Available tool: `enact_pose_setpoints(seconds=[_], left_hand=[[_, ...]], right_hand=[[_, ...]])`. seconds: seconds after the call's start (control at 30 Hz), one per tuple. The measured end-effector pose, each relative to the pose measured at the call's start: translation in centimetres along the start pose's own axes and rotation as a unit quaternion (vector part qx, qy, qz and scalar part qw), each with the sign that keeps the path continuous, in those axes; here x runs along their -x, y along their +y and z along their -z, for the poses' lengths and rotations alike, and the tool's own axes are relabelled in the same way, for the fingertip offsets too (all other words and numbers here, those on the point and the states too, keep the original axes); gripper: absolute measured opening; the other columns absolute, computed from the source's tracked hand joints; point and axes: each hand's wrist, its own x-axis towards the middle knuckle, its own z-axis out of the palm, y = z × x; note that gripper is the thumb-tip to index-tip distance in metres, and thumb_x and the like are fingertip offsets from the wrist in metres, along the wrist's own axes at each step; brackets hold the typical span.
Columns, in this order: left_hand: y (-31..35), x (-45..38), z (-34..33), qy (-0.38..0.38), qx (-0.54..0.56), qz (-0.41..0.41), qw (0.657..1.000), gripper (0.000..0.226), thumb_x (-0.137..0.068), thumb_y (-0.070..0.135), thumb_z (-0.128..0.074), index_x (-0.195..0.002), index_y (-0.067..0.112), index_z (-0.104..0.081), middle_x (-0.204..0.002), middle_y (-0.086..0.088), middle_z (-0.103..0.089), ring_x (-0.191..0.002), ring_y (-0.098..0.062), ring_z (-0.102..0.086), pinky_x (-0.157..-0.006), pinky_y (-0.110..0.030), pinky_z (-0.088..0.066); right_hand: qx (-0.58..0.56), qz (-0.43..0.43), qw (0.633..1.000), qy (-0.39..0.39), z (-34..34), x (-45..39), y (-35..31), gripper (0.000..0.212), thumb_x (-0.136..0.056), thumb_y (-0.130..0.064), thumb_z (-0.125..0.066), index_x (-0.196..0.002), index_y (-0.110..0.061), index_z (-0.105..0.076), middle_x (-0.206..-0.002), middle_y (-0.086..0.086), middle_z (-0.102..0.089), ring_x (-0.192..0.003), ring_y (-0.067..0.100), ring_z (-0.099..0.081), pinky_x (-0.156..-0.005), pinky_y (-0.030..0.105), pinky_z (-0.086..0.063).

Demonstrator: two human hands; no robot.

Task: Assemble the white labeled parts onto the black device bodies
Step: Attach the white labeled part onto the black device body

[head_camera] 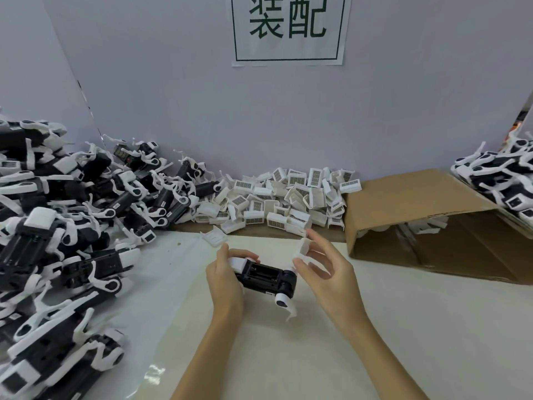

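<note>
My left hand grips a black device body by its white end, holding it over the white table mat. The body's open compartment faces up, and a white wheel-like piece hangs at its lower right end. My right hand pinches a small white part between thumb and fingers, just above and to the right of the body, apart from it. A heap of white labeled parts with barcode stickers lies against the back wall.
A large pile of black-and-white devices covers the left of the table. A tipped cardboard box lies at the right, with more devices behind it. One loose white part lies near the mat's far edge.
</note>
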Motion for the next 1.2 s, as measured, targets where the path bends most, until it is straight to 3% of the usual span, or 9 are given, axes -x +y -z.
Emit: enact_pose_setpoints(seconds=[0.17, 0.37, 0.57, 0.73, 0.93, 1.03, 1.1, 1.17, 1.2], left_hand=[[0.2, 1.1, -0.6, 0.005, -0.02, -0.001, 1.0, 0.066, -0.109, 0.045, -0.038, -0.067, 0.015, -0.078, -0.072, -0.014, -0.074, -0.059, -0.013, -0.065, -0.067, -0.034, -0.045], [0.4, 1.4, -0.6, 0.018, -0.014, 0.034, 0.999, 0.063, -0.11, 0.04, -0.038, -0.066, 0.018, -0.079, -0.08, -0.01, -0.08, -0.067, -0.015, -0.07, -0.074, -0.037, -0.048], [0.5, 1.8, -1.1, 0.012, -0.022, 0.031, 0.999, 0.062, -0.111, 0.038, -0.039, -0.067, 0.02, -0.08, -0.078, -0.01, -0.08, -0.07, -0.018, -0.072, -0.076, -0.039, -0.05], [0.6, 1.7, -0.8, 0.018, -0.023, 0.049, 0.998, 0.063, -0.111, 0.038, -0.039, -0.067, 0.016, -0.08, -0.078, -0.012, -0.079, -0.077, -0.031, -0.073, -0.079, -0.041, -0.053], [0.5, 1.8, -0.8, 0.021, -0.037, 0.066, 0.997, 0.061, -0.108, 0.043, -0.041, -0.07, 0.018, -0.081, -0.079, -0.011, -0.08, -0.083, -0.034, -0.074, -0.085, -0.047, -0.056], [0.0, 2.0, -1.0, 0.014, -0.045, 0.081, 0.996, 0.063, -0.11, 0.045, -0.04, -0.071, 0.02, -0.082, -0.082, -0.011, -0.08, -0.089, -0.037, -0.074, -0.089, -0.049, -0.055], [-0.1, 1.9, -1.1, 0.002, -0.044, 0.101, 0.994, 0.065, -0.111, 0.048, -0.039, -0.072, 0.019, -0.083, -0.08, -0.009, -0.08, -0.075, -0.03, -0.072, -0.071, -0.042, -0.056], [0.4, 2.0, -1.0, -0.026, -0.027, 0.131, 0.991, 0.069, -0.112, 0.055, -0.038, -0.073, 0.018, -0.082, -0.074, -0.008, -0.076, -0.055, -0.017, -0.061, -0.049, -0.026, -0.042], [0.7, 2.0, -1.1, -0.046, -0.015, 0.147, 0.988, 0.071, -0.111, 0.06, -0.038, -0.074, 0.018, -0.082, -0.074, -0.009, -0.074, -0.055, -0.015, -0.058, -0.049, -0.022, -0.037]], right_hand=[[-0.08, 0.068, 0.994, 0.006, -0.6, 1.3, -1.2, 0.04, -0.09, -0.011, -0.081, -0.123, -0.025, -0.064, -0.129, -0.006, -0.07, -0.124, 0.015, -0.068, -0.101, 0.028, -0.056], [0.11, 0.043, 0.988, -0.097, -1.0, 1.9, -0.7, 0.034, -0.087, -0.027, -0.083, -0.114, -0.036, -0.062, -0.113, -0.022, -0.071, -0.113, 0.0, -0.065, -0.088, 0.006, -0.045], [0.047, 0.003, 0.992, -0.115, -0.4, 2.0, -0.8, 0.029, -0.092, -0.018, -0.077, -0.115, -0.03, -0.064, -0.113, -0.019, -0.07, -0.113, 0.006, -0.066, -0.088, 0.032, -0.061], [0.093, 0.035, 0.982, -0.159, -0.6, 2.3, -0.7, 0.036, -0.092, -0.014, -0.075, -0.117, -0.035, -0.061, -0.12, -0.02, -0.066, -0.11, 0.005, -0.064, -0.076, 0.016, -0.055], [0.291, 0.123, 0.938, -0.143, -1.2, 2.5, 0.1, 0.055, -0.084, -0.027, -0.084, -0.12, -0.051, -0.049, -0.118, -0.038, -0.043, -0.113, -0.003, -0.047, -0.092, 0.014, -0.044], [0.356, 0.182, 0.911, -0.102, -1.8, 2.8, 0.4, 0.062, -0.081, -0.015, -0.085, -0.122, -0.045, -0.049, -0.119, -0.031, -0.042, -0.115, 0.005, -0.044, -0.098, 0.018, -0.042], [0.37, 0.208, 0.902, -0.077, -2.1, 2.9, 0.5, 0.065, -0.075, -0.005, -0.085, -0.121, -0.038, -0.052, -0.12, -0.023, -0.046, -0.114, 0.008, -0.047, -0.097, 0.022, -0.045], [0.378, 0.245, 0.891, -0.053, -2.1, 2.8, 0.3, 0.065, -0.072, -0.002, -0.087, -0.122, -0.031, -0.056, -0.128, -0.021, -0.05, -0.119, 0.008, -0.049, -0.1, 0.023, -0.044], [0.383, 0.26, 0.885, -0.042, -1.9, 2.6, 0.3, 0.063, -0.072, -0.003, -0.088, -0.123, -0.028, -0.059, -0.134, -0.019, -0.054, -0.123, 0.01, -0.051, -0.103, 0.024, -0.044]])
